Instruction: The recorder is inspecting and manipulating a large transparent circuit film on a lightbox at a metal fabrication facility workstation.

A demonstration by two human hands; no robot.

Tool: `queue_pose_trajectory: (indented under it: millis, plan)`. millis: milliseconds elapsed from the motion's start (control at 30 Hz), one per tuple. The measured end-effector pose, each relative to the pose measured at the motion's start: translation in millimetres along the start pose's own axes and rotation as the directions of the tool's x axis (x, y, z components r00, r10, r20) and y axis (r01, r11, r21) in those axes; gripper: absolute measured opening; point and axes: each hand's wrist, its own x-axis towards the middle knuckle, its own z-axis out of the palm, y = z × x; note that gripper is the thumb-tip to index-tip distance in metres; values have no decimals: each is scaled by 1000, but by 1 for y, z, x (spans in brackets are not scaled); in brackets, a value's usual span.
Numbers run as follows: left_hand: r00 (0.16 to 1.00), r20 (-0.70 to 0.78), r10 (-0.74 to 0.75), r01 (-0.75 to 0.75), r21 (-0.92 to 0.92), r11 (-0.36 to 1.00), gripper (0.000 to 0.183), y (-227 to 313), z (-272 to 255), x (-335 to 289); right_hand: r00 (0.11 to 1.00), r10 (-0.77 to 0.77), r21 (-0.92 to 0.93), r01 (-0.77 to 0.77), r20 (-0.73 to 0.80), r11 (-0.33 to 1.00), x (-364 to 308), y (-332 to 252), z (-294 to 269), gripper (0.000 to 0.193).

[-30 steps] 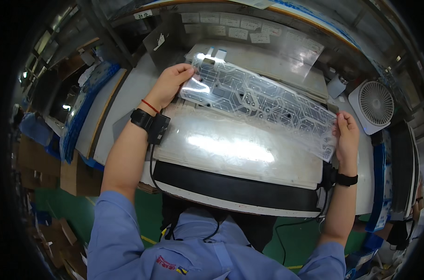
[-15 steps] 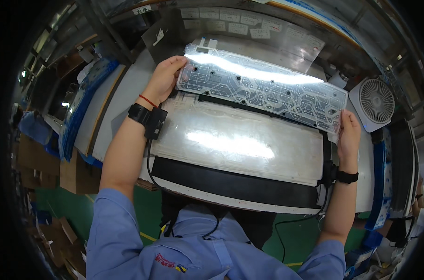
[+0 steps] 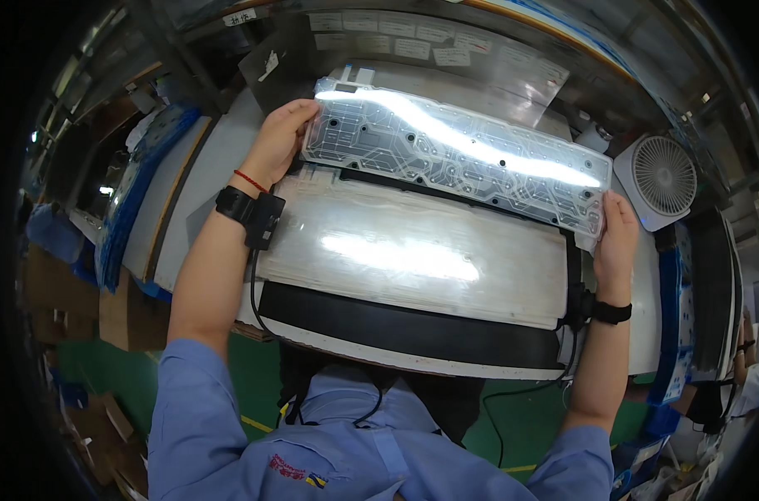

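Observation:
A clear keyboard membrane sheet [image 3: 454,171] with printed silvery circuit lines and small dark holes is stretched between my hands. Its two short connector tails stick up at the far left corner. My left hand [image 3: 286,132] pinches its left end between thumb and fingers. At the other end, my right hand [image 3: 617,238] grips the lower right corner. The sheet tilts toward me, and a bright band of light reflects across it. Under and in front of it lies a stack of similar clear sheets [image 3: 504,280] on the table, also shining with glare.
A black mat [image 3: 396,330] runs along the near edge of the white table [image 3: 646,334]. A small white fan [image 3: 661,175] stands at the right. Behind the sheet rises a metal panel [image 3: 513,75] with paper labels. Blue-edged stacks [image 3: 137,209] flank the left side. Cables hang from both wrists.
Both hands still hold the membrane sheet. The bright reflection on it has shifted and now slants further down to the right. The whole view has moved slightly.

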Motion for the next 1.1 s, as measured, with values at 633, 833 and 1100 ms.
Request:
queue_pose_trajectory:
  millis: [633,833,1100]
  plan:
    - [955,86,284,-266,-176,948,21,5,-2,-5,996,-84,82,84,-2,993,-4,-10,6,21]
    - [983,40,181,-182,20,983,22,5,4,-3,998,-21,-10,21,63,1000,3,2,-6,25]
    - [998,48,35,-41,130,991,20,7,7,-6,998,-23,25,21,53,999,8,9,-17,17]
